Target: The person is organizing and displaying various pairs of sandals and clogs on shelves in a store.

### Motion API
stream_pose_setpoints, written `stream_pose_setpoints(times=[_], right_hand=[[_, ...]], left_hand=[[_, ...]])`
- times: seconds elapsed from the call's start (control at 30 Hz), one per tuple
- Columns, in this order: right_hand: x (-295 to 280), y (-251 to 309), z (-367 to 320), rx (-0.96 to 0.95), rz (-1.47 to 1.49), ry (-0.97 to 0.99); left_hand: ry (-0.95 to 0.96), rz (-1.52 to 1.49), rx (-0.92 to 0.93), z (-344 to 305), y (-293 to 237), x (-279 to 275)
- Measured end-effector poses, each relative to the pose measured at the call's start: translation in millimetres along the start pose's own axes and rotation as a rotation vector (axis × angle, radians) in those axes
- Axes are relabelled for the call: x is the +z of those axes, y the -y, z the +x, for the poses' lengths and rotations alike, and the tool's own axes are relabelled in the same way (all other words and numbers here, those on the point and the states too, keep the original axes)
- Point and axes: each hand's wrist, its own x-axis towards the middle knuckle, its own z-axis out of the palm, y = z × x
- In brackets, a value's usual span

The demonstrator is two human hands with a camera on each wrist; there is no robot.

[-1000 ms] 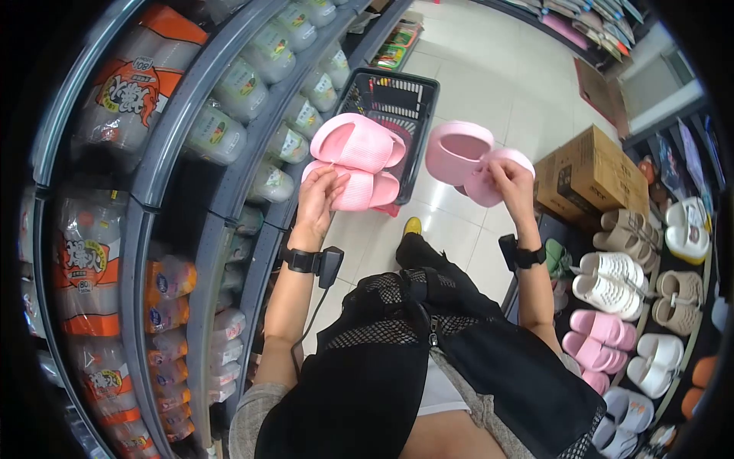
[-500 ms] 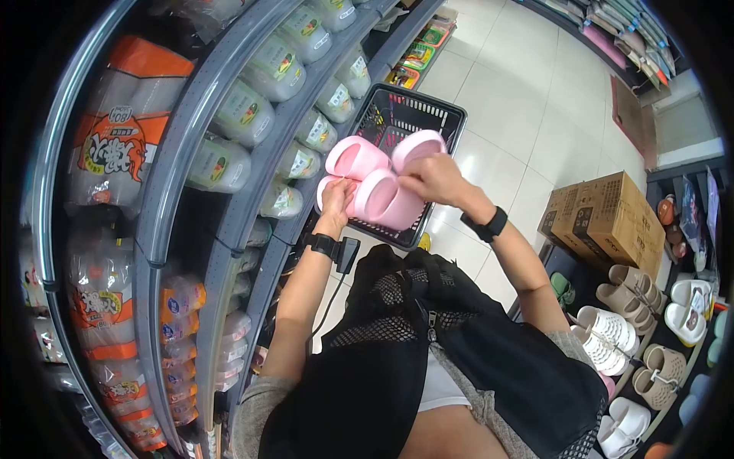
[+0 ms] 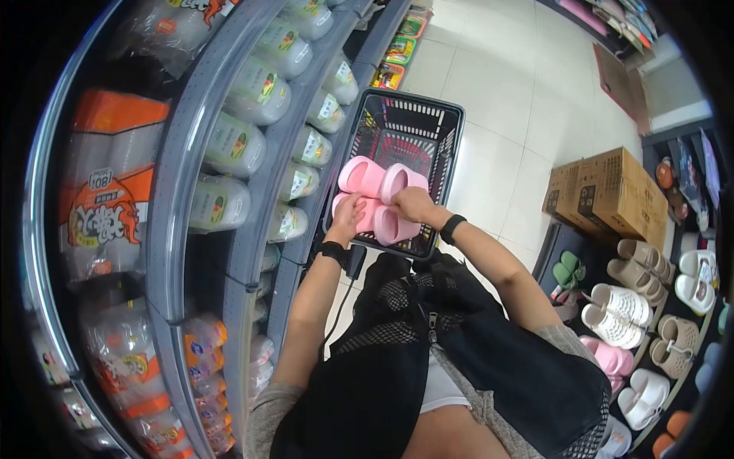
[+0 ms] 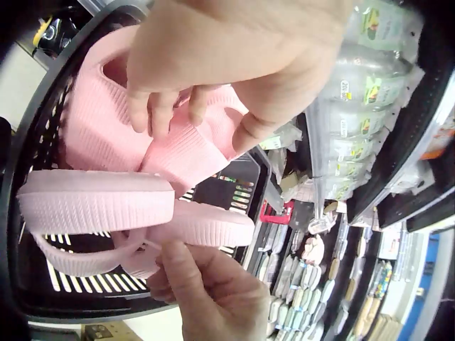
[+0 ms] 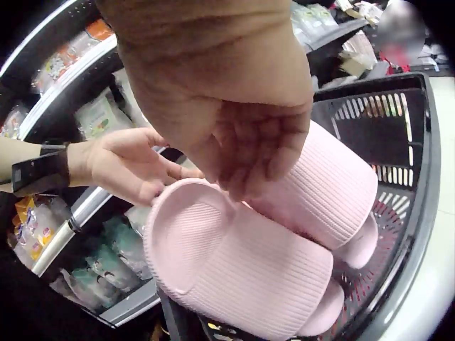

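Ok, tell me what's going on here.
A person stands in a shop aisle. Their left grip and right grip both hold pink ribbed foam slippers over a black plastic shopping basket that sits on the tiled floor. Grey shelves of bottles stand to their left and displayed shoes to their right.

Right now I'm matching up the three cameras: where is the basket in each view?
Head: basket at upper centre, partly behind the pink slippers.
Left wrist: along the left edge and the bottom, behind the slippers.
Right wrist: on the right side, behind the slippers.
Shared landmark: the slippers, in front of the basket in all three views.
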Motion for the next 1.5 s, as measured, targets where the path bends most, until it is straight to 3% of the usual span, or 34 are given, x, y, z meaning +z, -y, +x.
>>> stream_pose_setpoints(times=[0.13,0.2,0.3,0.4,0.47,0.53,0.6,0.73,0.83,0.93,1.0,1.07,1.2,1.27,1.4,1.47,1.5], right_hand=[[40.5,-10.3,10.1,0.068,0.001,0.108],[48.9,-2.5,8.4,0.103,0.065,0.217],[62.5,5.5,-14.0,0.179,0.179,0.135],[53.5,15.5,-56.1,0.277,0.327,0.029],[64.7,3.9,-87.8,0.311,0.312,-0.201],[52.0,6.0,-131.2,0.499,0.462,-0.407],[74.2,-14.3,-172.5,0.688,0.587,-0.612],[93.3,-16.7,-266.1,1.046,0.976,-0.882],[149.0,-7.9,-347.2,1.215,0.904,-0.942],[210.1,18.7,-423.0,1.533,0.581,-0.580],[275.2,32.1,-474.6,1.619,0.628,-0.446],[295.5,70.3,-523.0,1.702,0.754,-0.447],[355.5,125.7,-608.7,1.854,1.001,-0.655],[379.6,149.8,-636.9,1.977,1.241,-0.712],[400.8,177.7,-691.9,1.985,1.318,-0.856],[409.3,176.9,-710.5,1.952,1.227,-1.264],[407.5,174.4,-718.8,1.951,1.247,-1.272]], left_hand=[[0.025,0.256,0.014,-1.4,-1.2,9.4],[0.168,0.357,-0.005,34.3,15.1,-12.7],[-0.004,0.610,0.198,73.2,39.7,-27.3],[0.000,0.748,0.243,89.1,48.2,-38.5],[-0.020,0.687,0.554,77.3,62.8,-31.0],[0.061,0.842,0.662,29.3,44.4,-13.1],[0.080,0.969,0.679,2.7,46.3,-2.5],[0.359,0.979,0.704,-11.7,66.8,10.5],[0.567,1.080,0.787,-25.5,79.3,39.1],[0.714,0.998,0.591,-28.6,107.3,79.8],[0.862,1.064,0.589,-33.4,129.9,109.7],[0.950,1.122,0.586,-57.5,164.5,137.4],[1.082,1.210,0.454,-125.2,247.4,202.8],[1.299,1.315,0.409,-159.5,296.6,231.2],[1.639,1.355,0.425,-249.5,394.6,289.9],[1.846,1.425,0.475,-303.1,435.2,321.4],[1.920,1.400,0.489,-331.2,455.2,335.6]])
